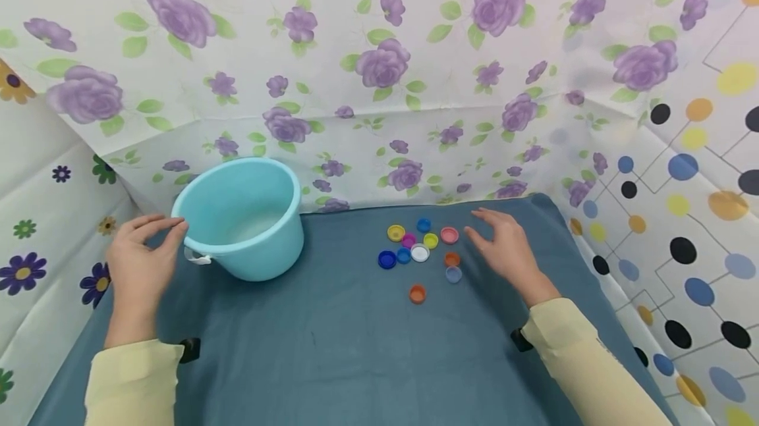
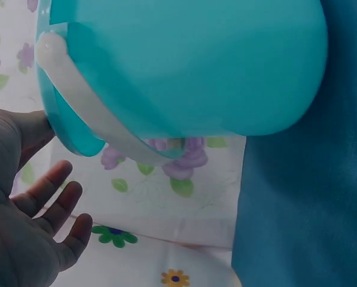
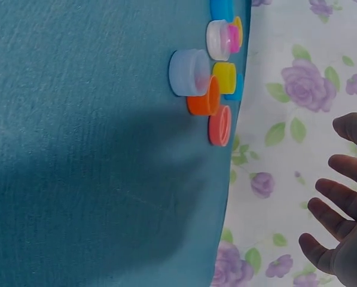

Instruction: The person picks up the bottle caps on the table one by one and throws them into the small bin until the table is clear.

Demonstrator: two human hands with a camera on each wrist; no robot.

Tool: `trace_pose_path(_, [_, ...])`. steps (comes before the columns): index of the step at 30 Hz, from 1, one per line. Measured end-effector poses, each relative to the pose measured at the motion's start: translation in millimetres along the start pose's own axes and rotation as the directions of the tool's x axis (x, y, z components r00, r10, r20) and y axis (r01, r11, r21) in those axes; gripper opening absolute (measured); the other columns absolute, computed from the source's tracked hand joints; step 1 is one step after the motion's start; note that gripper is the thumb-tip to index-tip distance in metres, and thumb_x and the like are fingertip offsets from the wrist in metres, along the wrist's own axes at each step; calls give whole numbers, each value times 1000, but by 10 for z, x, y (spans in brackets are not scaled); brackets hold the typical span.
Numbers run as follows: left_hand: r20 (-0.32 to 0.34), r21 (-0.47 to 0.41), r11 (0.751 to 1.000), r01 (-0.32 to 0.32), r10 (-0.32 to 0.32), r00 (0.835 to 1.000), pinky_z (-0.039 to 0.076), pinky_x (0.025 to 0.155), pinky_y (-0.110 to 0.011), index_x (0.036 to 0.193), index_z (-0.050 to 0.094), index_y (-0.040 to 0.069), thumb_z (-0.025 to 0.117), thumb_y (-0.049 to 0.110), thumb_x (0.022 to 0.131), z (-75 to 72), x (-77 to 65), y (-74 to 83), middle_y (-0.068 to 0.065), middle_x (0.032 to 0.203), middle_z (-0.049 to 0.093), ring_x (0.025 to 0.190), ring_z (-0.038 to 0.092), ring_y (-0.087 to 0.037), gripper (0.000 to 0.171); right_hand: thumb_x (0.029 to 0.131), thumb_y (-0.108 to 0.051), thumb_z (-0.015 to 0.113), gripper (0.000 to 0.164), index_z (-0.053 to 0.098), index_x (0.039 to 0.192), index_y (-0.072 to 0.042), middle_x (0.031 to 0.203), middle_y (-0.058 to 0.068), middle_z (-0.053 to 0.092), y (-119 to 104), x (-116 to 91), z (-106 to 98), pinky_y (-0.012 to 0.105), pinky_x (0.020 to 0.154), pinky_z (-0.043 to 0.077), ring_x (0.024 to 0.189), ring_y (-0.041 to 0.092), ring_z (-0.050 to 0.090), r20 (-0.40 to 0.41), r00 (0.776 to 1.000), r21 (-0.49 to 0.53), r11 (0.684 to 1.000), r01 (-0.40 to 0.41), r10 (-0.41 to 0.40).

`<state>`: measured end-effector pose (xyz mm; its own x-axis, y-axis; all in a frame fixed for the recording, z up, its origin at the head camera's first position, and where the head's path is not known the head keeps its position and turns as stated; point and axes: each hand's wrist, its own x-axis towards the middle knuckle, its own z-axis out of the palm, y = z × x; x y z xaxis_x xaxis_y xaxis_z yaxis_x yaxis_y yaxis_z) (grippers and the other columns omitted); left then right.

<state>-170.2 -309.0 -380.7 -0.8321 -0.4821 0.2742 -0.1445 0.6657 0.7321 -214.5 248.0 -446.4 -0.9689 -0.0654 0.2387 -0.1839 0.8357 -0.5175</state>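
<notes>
At the left of the cloth stands a light blue bucket (image 1: pixel 279 245), its mouth leaning toward my left hand. My left hand (image 1: pixel 140 258) pinches the bucket's left rim between thumb and forefinger; in the left wrist view the other fingers (image 2: pixel 61 206) spread free of it. A white handle (image 2: pixel 88 98) hangs down the bucket's side. Over the right part of the cloth, my right hand (image 1: pixel 504 245) hovers with relaxed fingers and holds nothing. Just left of it lie several bottle caps, among them a pink one (image 1: pixel 449 236), an orange one (image 1: pixel 452 259) and a pale blue one (image 1: pixel 453 274).
Other caps cluster there: a white one (image 1: pixel 420 253), a dark blue one (image 1: pixel 387 259) and a yellow one (image 1: pixel 396 233). One orange cap (image 1: pixel 418 293) lies apart, nearer me. Behind the blue-grey cloth (image 1: pixel 332 353) rises a flowered sheet (image 1: pixel 350 31); a dotted sheet (image 1: pixel 705 215) borders the right.
</notes>
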Motion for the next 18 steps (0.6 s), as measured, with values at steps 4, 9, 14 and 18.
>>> trace_pose_path(4, [24,-13,997,73,-73,997,43,101,-50,117,67,15,59,51,85,15,10,-48,8,140,48,134,39,-15,49,89,-46,59,50,55,131,-20,141,6,49,50,4,19,57,101,39,133,31,40,12,1000,4,1000,-8,8])
trace_pose_path(9, [52,-93,987,133,-128,990,35,110,-46,119,67,19,61,52,84,20,22,-123,18,140,47,136,36,-9,48,89,-44,60,49,54,132,-22,141,4,48,104,34,80,56,102,39,133,29,39,28,999,7,1000,-21,21])
trace_pose_path(14, [30,-172,977,125,-122,992,33,112,-38,116,68,23,64,46,83,44,28,-180,21,135,51,133,39,-2,41,89,-43,60,49,54,132,-22,142,3,47,157,81,153,56,102,38,134,29,38,58,998,8,1000,-29,29])
trace_pose_path(18, [21,-214,972,93,-91,996,32,113,-37,115,69,23,67,42,83,90,23,-177,20,132,54,132,40,-1,37,88,-40,62,50,52,134,-23,144,3,46,251,123,215,57,102,38,134,31,39,84,995,-9,999,-47,48])
